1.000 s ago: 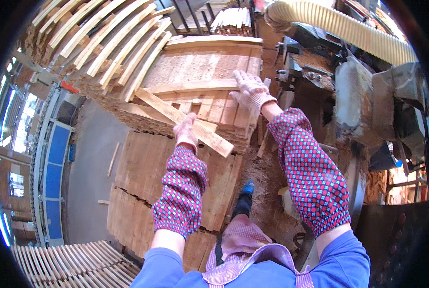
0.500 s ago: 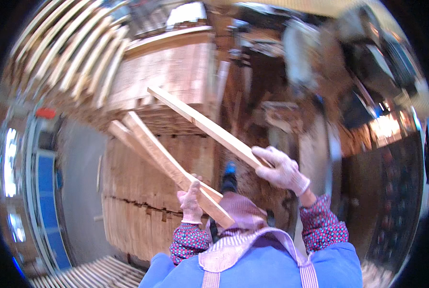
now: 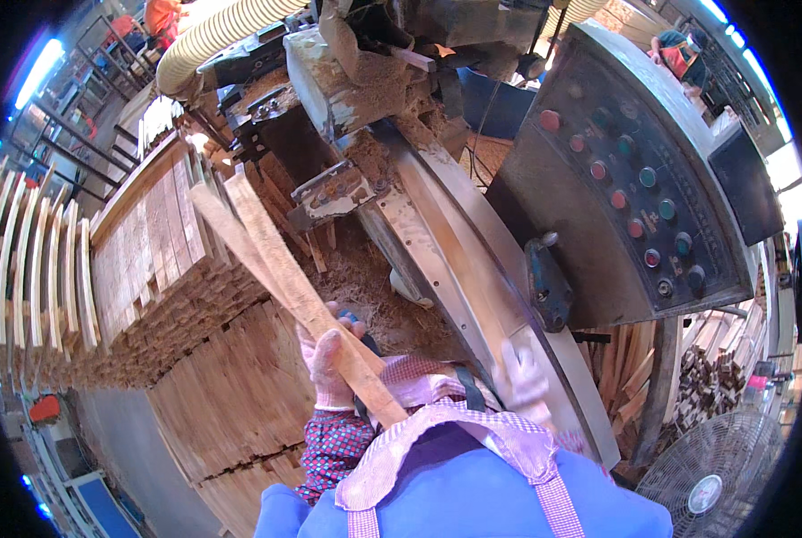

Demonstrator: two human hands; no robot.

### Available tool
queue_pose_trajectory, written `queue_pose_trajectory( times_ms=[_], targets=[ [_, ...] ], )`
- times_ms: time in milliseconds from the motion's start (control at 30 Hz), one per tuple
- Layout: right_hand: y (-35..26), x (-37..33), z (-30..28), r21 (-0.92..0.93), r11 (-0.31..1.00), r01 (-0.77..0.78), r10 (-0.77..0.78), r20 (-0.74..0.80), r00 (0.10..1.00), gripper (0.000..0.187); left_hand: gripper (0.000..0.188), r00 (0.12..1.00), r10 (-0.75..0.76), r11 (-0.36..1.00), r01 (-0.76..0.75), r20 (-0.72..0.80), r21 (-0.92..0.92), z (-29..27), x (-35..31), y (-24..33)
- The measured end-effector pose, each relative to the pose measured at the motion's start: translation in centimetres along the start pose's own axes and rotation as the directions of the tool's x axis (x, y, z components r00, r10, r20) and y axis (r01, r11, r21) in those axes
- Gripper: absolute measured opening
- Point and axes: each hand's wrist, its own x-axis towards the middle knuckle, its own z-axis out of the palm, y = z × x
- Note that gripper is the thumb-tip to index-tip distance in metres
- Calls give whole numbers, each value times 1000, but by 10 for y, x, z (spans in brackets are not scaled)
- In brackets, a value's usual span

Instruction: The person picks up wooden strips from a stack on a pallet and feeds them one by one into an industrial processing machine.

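My left hand (image 3: 326, 363), in a pale knit glove, is closed around two light wooden strips (image 3: 284, 269). They lie almost side by side, slanting up to the far left, with their near ends against my apron. To the right, another wooden strip (image 3: 466, 278) lies along the metal bed (image 3: 419, 235) of a machine, beside its raised guide rail. My right hand (image 3: 522, 381), gloved and blurred by motion, grips this strip at its near end; its fingertips are not sharp.
Sawdust covers the machine head (image 3: 356, 85) at the far end. A control panel (image 3: 630, 179) with several coloured buttons stands at right, above a round fan (image 3: 710, 480). Stacked wooden strips (image 3: 154, 224) fill the left. A ribbed hose (image 3: 226, 40) crosses the back; a person (image 3: 679, 58) is far right.
My view has turned right, toward the machine. The strip in my right hand has gone from mid-air onto the metal bed. My left hand still holds its two strips.
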Motion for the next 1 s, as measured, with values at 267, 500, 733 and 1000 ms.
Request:
queue_pose_trajectory(
  times_ms=[267,500,733,1000],
  targets=[
    [8,232,55,-108,986,130,-148,-176,973,36,73,1000,-22,993,22,4,116,-8,17,-16],
    [-16,303,73,26,987,159,-144,-299,943,44,73,999,31,964,-38,31,264,0,45,-44],
    [-94,129,-8,784,619,-47,-388,357,850,97,71,981,130,966,-158,142,207,25,27,-81],
    [-26,10,-32,301,948,-106,34,237,971,79,48,990,-103,973,81,94,215,20,19,-86]
  ],
)
